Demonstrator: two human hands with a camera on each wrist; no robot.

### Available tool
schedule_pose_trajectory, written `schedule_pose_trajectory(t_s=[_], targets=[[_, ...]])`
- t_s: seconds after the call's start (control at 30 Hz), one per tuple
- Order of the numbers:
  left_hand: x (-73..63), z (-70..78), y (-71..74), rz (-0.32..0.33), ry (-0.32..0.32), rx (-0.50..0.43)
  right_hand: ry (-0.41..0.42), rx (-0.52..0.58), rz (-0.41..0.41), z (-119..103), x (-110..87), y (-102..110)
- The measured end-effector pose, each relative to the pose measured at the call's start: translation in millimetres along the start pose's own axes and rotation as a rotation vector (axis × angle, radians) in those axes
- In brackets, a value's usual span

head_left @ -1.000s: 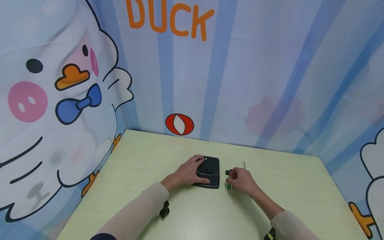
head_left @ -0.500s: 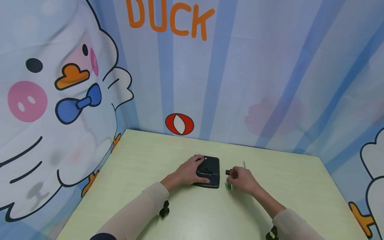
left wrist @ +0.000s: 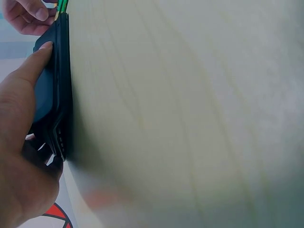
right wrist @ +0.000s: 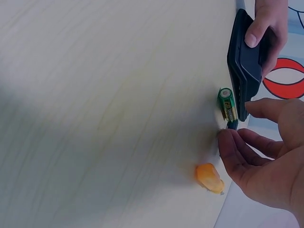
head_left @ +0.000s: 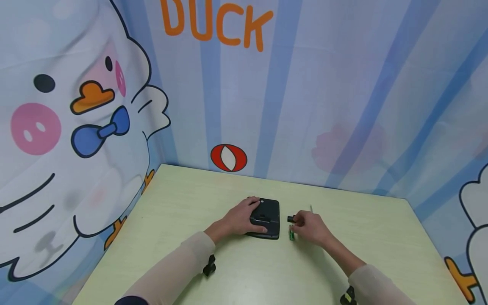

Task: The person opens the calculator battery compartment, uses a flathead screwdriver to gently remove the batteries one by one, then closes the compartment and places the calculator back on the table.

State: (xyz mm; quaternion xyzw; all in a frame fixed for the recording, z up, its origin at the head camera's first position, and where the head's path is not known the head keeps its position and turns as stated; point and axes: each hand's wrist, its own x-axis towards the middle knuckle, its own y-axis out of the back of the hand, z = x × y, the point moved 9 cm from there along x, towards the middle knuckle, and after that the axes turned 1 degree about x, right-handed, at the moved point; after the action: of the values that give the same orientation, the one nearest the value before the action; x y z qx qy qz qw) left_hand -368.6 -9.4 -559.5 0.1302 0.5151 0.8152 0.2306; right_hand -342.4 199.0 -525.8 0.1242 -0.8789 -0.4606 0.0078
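Note:
A black, flat, wedge-shaped device [head_left: 270,218] lies on the table [head_left: 244,271] in the head view. My left hand [head_left: 239,218] grips it from the left, the thumb across its upper face and the fingers at its far edge. Just right of the device, my right hand [head_left: 310,228] is lowered to the table with curled fingers. At those fingertips are a small black piece [head_left: 291,219] and a green battery [right wrist: 227,102]. Thumb and fingers look apart in the right wrist view; whether they pinch the black piece is unclear.
An orange object [right wrist: 209,178] lies beyond the right hand in the right wrist view. A thin pale rod [head_left: 311,209] sticks out behind that hand in the head view. A duck-printed curtain [head_left: 244,93] stands along the table's back edge.
The right hand shifts very slightly, and a little more of the green battery shows beside its thumb. The left hand and the black device stay where they were.

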Motion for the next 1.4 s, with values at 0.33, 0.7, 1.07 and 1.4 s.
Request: schedule_pose_trajectory(t_s=[0.33, 0.7, 1.07, 1.4], targets=[[0.0, -0.1, 1.2, -0.006, 0.004, -0.010, 0.070, -0.044, 0.061, -1.1, 3.4, 5.8], [0.9, -2.2, -1.6, -0.005, 0.005, -0.006, 0.129, -0.046, 0.111, 2.8, 10.5, 9.3], [-0.9, 1.3, 2.2, -0.010, -0.003, -0.033, 0.212, -0.058, 0.166, 0.4, 9.9, 13.2], [-1.3, 1.8, 1.6, -0.004, -0.006, -0.029, 0.286, -0.186, 0.200, -4.4, 10.9, 9.2]])
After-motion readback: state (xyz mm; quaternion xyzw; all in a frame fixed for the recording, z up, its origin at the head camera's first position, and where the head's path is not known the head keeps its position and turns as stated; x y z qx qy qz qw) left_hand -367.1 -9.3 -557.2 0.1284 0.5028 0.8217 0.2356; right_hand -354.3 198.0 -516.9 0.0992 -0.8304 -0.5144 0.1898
